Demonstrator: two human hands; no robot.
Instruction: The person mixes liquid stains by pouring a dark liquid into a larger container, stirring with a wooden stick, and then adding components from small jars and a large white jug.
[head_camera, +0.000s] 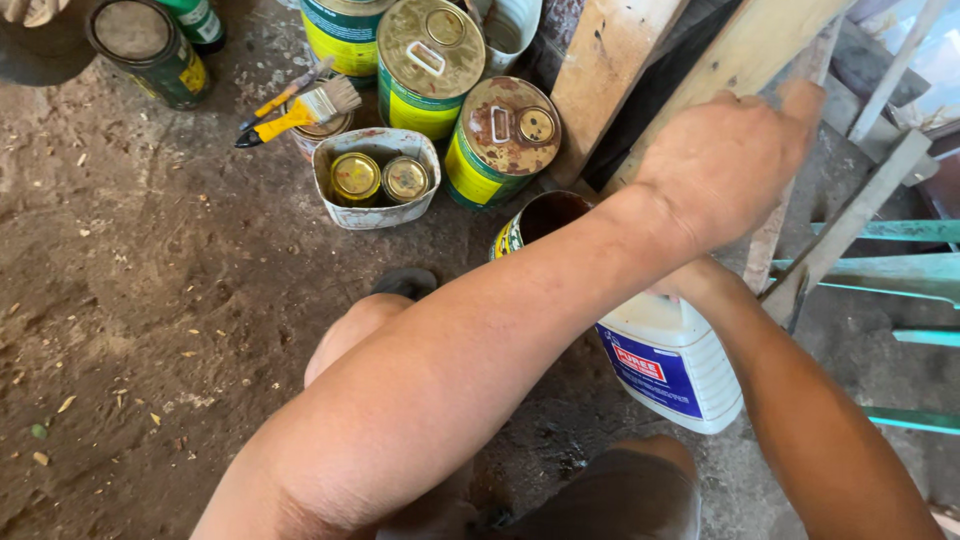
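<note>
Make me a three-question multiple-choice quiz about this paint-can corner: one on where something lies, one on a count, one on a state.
1. Where does the yellow-handled flat paintbrush lie?
A. across a small tin
B. inside the white plastic jug
C. on the turquoise frame

2. How many small round gold-lidded tins sit in the white plastic tub?
A. one
B. two
C. four

3. The dark round can beside the white plastic jug with a blue label is:
A. sealed
B. crushed
C. open

Answers: A, the brush rests across a small tin's top; B, two lids show side by side; C, its dark inside shows, no lid.
</note>
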